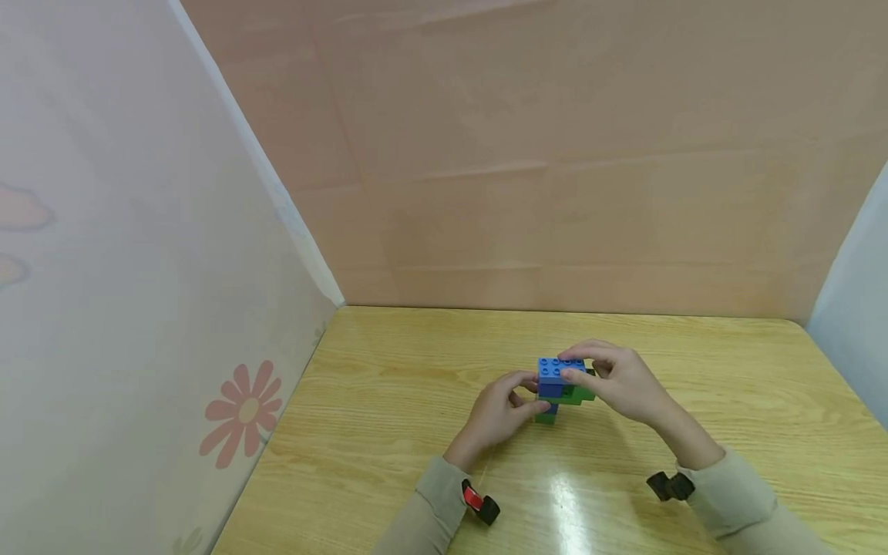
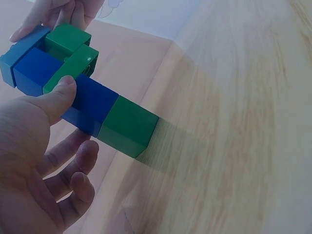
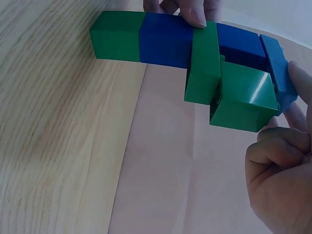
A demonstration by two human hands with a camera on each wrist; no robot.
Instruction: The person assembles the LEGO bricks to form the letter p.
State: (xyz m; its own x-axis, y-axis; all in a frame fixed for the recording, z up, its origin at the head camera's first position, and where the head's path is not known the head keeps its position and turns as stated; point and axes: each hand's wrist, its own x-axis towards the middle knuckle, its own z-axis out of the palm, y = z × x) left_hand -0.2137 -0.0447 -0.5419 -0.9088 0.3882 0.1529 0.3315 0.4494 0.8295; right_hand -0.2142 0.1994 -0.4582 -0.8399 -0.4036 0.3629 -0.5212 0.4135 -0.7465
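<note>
A stack of green and blue toy building bricks stands on the table. At its foot is a green brick, topped by a dark blue brick. A thinner green brick juts out sideways above them, carrying another dark blue brick and an overhanging green brick. A lighter blue studded brick lies across the top. My left hand grips the stack's middle, its thumb on the thinner green brick. My right hand pinches the top blue brick between thumb and fingers.
The light wooden table extends around the stack. A pinkish-brown backdrop rises behind it, and a pale wall with a painted flower borders the left. Dark straps circle both sleeves.
</note>
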